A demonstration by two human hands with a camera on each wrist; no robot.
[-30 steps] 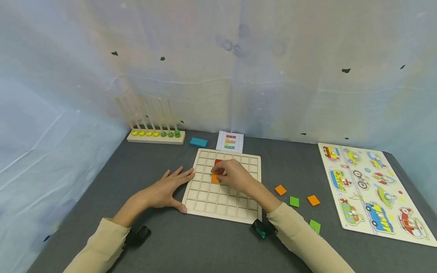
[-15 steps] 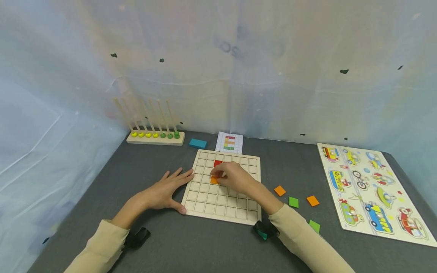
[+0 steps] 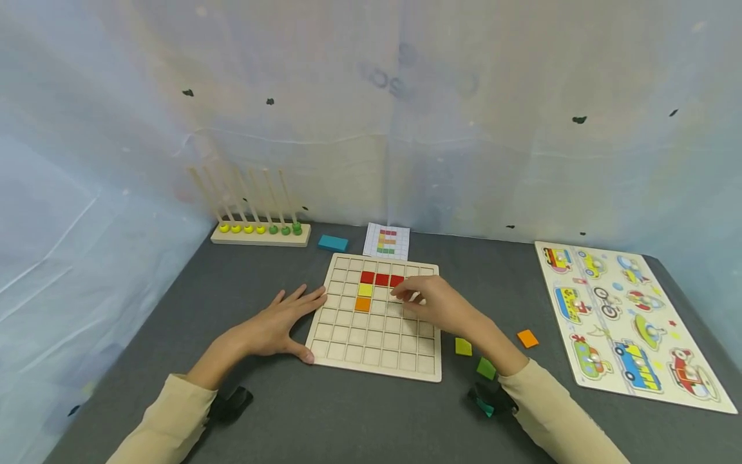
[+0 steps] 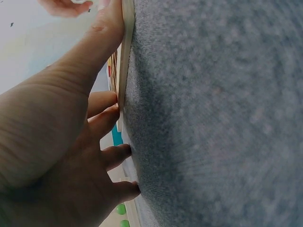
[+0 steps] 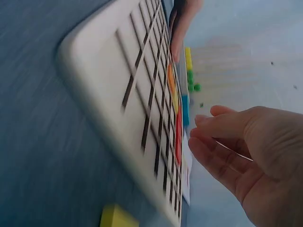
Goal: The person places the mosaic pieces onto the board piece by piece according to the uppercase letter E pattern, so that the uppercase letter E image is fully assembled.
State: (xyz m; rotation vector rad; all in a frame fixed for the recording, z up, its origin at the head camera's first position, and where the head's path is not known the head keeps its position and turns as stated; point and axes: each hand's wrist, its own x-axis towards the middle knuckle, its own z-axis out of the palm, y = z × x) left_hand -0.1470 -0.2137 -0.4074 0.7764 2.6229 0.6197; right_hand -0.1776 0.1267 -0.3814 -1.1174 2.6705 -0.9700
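My left hand [image 3: 278, 327], fingers spread, rests against the left edge of the wooden grid board [image 3: 371, 354]. In the left wrist view its thumb is on the board's rim and other fingertips touch the table. My right hand [image 3: 437, 301] hovers over the board's right half, fingers loosely bent, with no tile visible in it. In the right wrist view the right hand's thumb and fingers [image 5: 213, 130] show nothing between them. On the board lie a row of three red tiles [image 3: 381, 280], a yellow tile [image 3: 364, 290] below the left one, and an orange tile [image 3: 362, 304] under that.
Right of the board lie a yellow-green tile [image 3: 463, 347], a green tile [image 3: 486, 368] and a loose orange tile [image 3: 527, 338]. Behind stand a pattern card [image 3: 373, 248], a blue block [image 3: 333, 243] and a peg-and-bead stand [image 3: 261, 238]. A vehicle puzzle board [image 3: 628, 380] lies far right.
My right hand has moved right, off the board's left-centre squares, uncovering the yellow tile and the red row. The right forearm now covers other tiles. My left hand stays put.
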